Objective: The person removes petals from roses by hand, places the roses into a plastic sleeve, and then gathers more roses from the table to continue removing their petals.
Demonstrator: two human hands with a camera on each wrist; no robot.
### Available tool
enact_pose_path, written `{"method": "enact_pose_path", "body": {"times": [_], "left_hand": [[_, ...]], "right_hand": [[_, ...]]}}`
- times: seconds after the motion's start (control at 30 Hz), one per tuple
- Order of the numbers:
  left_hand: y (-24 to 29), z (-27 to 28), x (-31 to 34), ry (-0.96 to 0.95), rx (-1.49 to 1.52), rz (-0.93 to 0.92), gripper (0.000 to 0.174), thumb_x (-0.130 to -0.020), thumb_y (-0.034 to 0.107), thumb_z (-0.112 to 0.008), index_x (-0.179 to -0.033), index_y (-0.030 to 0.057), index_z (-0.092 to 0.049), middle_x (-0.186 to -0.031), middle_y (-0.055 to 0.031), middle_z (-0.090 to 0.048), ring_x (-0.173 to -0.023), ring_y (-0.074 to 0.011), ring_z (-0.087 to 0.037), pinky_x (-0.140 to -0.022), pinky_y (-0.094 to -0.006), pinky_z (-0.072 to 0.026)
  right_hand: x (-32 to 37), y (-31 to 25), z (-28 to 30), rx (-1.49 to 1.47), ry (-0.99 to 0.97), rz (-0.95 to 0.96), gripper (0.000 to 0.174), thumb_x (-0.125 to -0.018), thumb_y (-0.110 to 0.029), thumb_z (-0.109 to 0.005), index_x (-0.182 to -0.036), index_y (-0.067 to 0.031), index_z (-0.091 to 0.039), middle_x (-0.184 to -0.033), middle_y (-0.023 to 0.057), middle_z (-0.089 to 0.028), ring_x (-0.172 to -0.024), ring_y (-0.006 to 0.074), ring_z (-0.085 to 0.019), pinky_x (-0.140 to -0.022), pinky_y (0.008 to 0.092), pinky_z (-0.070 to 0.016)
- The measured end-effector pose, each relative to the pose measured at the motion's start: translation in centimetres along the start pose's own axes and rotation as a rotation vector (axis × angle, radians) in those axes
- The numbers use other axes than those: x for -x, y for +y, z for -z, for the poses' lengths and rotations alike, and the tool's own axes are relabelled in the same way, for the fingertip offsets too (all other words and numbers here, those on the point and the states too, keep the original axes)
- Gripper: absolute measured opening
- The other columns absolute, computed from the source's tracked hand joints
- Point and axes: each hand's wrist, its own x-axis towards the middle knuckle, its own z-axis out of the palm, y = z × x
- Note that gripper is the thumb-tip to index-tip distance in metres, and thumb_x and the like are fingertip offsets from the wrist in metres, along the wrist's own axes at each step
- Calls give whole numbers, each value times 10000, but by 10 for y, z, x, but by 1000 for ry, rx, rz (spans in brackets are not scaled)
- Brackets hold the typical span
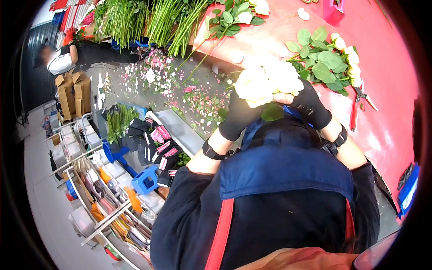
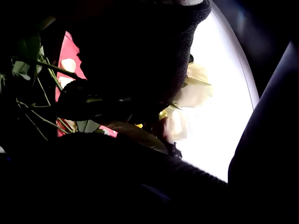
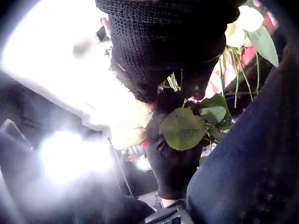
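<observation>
White roses, bright and overexposed in the head view, are held together in front of the chest. My left hand, in a black fingerless glove, grips them below the blooms; its fingers are mostly hidden. From the other side my right hand, gloved the same way, holds a bloom with its bare thumb against the petals. A green leaf hangs under the flowers. Dark gloves fill much of the left wrist view, where pale petals show beside them. The right wrist view has a round leaf between the hands.
On the red table lie more white roses and red-handled pruning shears. Long green stems hang at the back. Petals litter the floor. Another person is far left; shelving with supplies stands left.
</observation>
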Motion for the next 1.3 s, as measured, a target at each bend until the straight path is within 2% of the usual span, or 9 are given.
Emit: {"method": "enact_pose_path", "body": {"times": [0.13,0.2,0.27,0.53,0.7,0.77,0.9,1.03,1.3], "left_hand": [[4,-5,5,-78,22,64,366,-791,43,-728,-1139,-5,-627,-1096,-119,-677,-995,-234,-652,-912,-358,-515],[-4,-3,10,-94,207,224,384,-789,51,-738,-1147,-5,-614,-1088,-110,-671,-986,-223,-645,-911,-350,-512],[4,4,6,-47,0,8,388,-799,43,-732,-1162,9,-600,-1079,-95,-661,-993,-209,-633,-917,-334,-505],[-29,7,6,-305,-76,43,378,-830,23,-690,-1199,19,-608,-1144,-93,-656,-1050,-200,-617,-941,-330,-490],[-3,9,-27,-288,-207,-45,283,-833,34,-705,-1110,11,-654,-1101,-89,-677,-1038,-182,-623,-906,-332,-506],[24,8,-34,-151,249,274,267,-824,69,-743,-1073,16,-665,-1022,-81,-692,-944,-198,-657,-850,-341,-528],[-19,21,-24,-271,17,258,166,-874,69,-704,-1029,10,-710,-895,-20,-695,-764,-86,-610,-674,-248,-493],[28,37,-37,-201,351,376,151,-901,95,-660,-1005,-9,-694,-938,-56,-703,-860,-145,-665,-797,-272,-529],[35,4,-39,-52,347,278,125,-903,102,-686,-963,0,-726,-902,-11,-727,-819,-71,-655,-770,-249,-536]], "right_hand": [[11,-3,4,-312,180,-270,280,-820,-108,-718,-1081,-9,-693,-1013,47,-702,-914,131,-624,-815,283,-488],[15,27,30,-343,149,-200,128,-852,-133,-685,-941,-42,-705,-915,28,-681,-727,117,-606,-672,275,-491],[17,39,55,-415,360,-214,147,-875,-161,-699,-982,-62,-685,-897,11,-666,-666,114,-588,-622,274,-479],[10,92,160,-826,563,-86,302,-947,-73,-625,-1242,-42,-568,-1110,69,-652,-937,204,-653,-783,341,-571],[12,97,159,-726,556,-41,304,-934,-51,-634,-1233,-38,-583,-1103,67,-654,-938,214,-652,-809,360,-572],[13,80,136,-713,562,-20,335,-915,-38,-649,-1245,-47,-589,-1094,53,-655,-938,206,-649,-821,358,-568],[10,45,116,-619,601,15,394,-905,-43,-648,-1290,-74,-570,-1150,58,-654,-945,198,-655,-820,337,-561],[7,43,134,-605,562,1,255,-930,-73,-627,-1182,-36,-633,-1077,102,-672,-926,209,-668,-794,319,-545],[-25,115,98,484,471,263,177,-948,-102,-563,-1053,15,-643,-971,66,-671,-834,167,-639,-763,290,-526]]}}
